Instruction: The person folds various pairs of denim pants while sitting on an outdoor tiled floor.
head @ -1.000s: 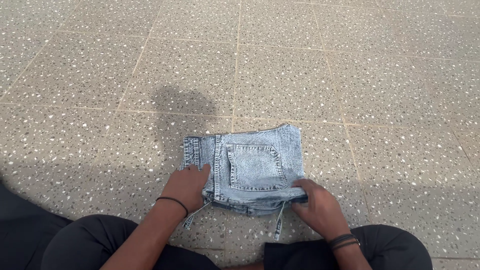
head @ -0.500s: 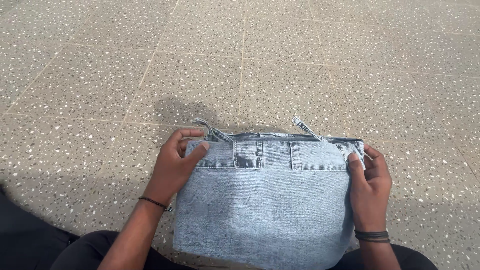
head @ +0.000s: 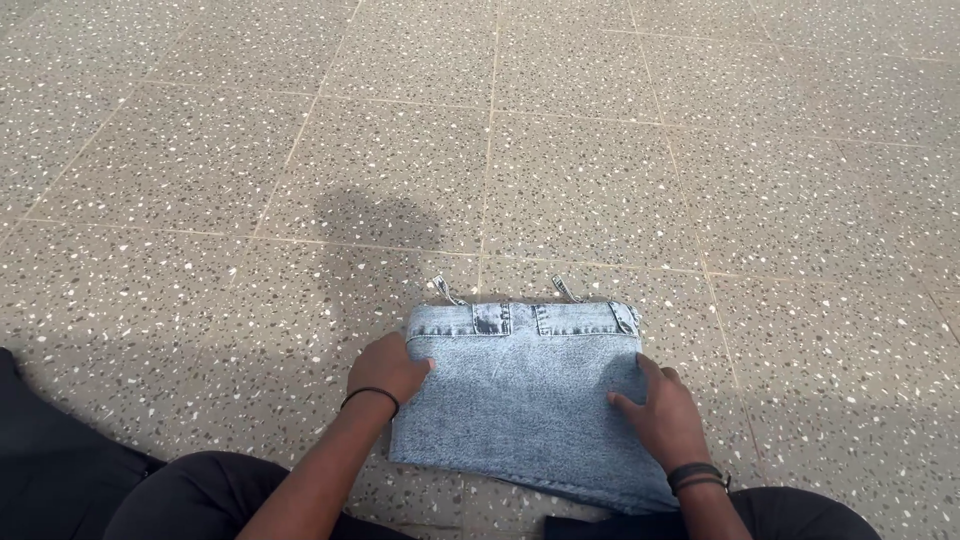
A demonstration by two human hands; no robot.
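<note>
While both hands (head: 388, 368) (head: 662, 415) press flat, folded jeans (head: 520, 400) lie (floor tiles (head: 380, 180)).

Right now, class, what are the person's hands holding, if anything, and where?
Nothing is gripped. The left hand rests on the folded jeans' left edge; the right hand presses flat on their right side.

Folded pale denim garment (head: 520, 400) on speckled floor (head: 600, 150), left hand (head: 388, 368), right hand (head: 662, 415) flat on it

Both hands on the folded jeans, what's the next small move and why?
Probably smooth the folded jeans flat by pressing the palms outward: left hand rests on the left edge, right hand on the right side, and the near edge lies uneven on the tiled floor.
</note>
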